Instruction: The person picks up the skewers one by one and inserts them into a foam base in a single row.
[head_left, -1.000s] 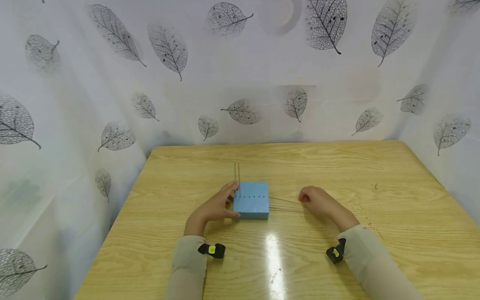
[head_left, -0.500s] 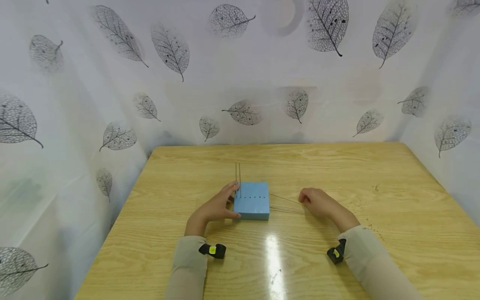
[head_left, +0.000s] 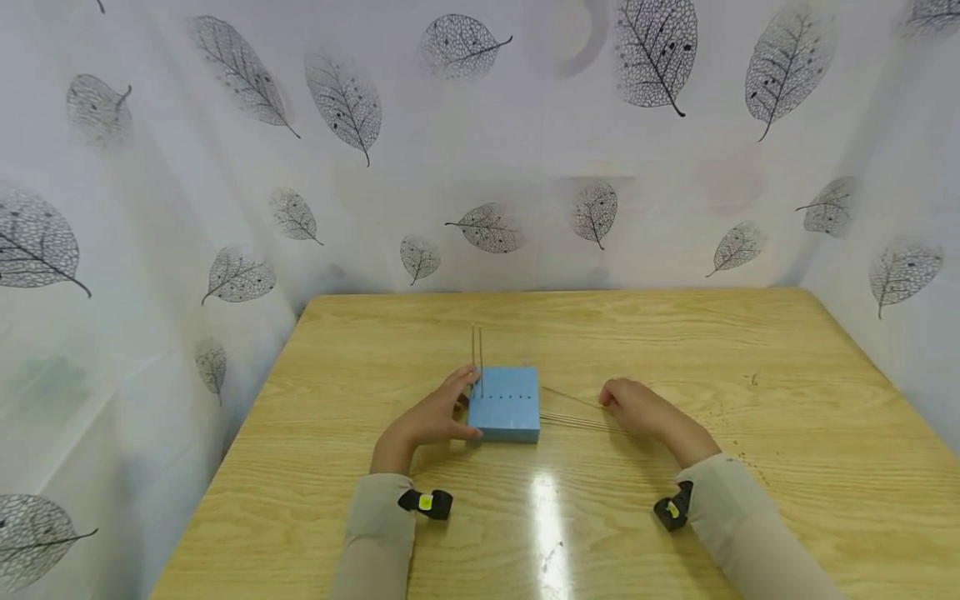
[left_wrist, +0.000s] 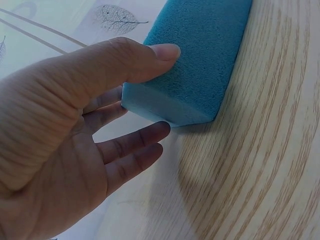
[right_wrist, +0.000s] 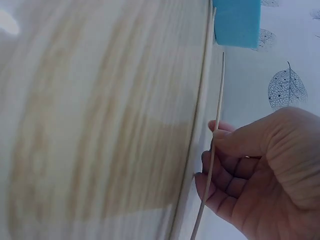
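Centrally in the head view, a blue foam block (head_left: 504,404) is seen on the wooden table (head_left: 750,350), two thin sticks (head_left: 477,350) standing upright at its 11 o'clock corner. By the left wrist view, the left hand (left_wrist: 65,130) is shown gripping the block's end between thumb and fingers. By the right wrist view, one loose stick (right_wrist: 212,155) is pinched by the right hand (right_wrist: 255,170), at the block's 3 o'clock.
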